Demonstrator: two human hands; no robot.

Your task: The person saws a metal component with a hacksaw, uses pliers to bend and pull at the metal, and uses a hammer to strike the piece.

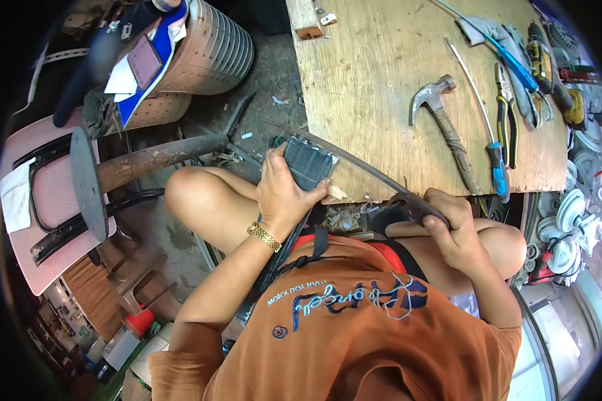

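Note:
My left hand (282,190) is wrapped round a dark grey, ribbed rectangular block (308,164), holding it by the near edge of the plywood table. My right hand (455,230) grips the dark handle of a long, narrow, slightly curved blade (361,164). It is seen nearly edge-on, so I cannot tell whether it is a saw or a knife. The blade runs up and left from the right hand and crosses the far end of the block, seemingly against it. Part of the block is covered by my left fingers.
On the plywood table (361,87) lie a claw hammer (448,127), blue-handled screwdriver (498,167), pliers (507,120) and a yellow-black drill (542,57). A round metal stand (90,180) and perforated drum (207,53) are at left. White coiled parts (568,214) fill the right side.

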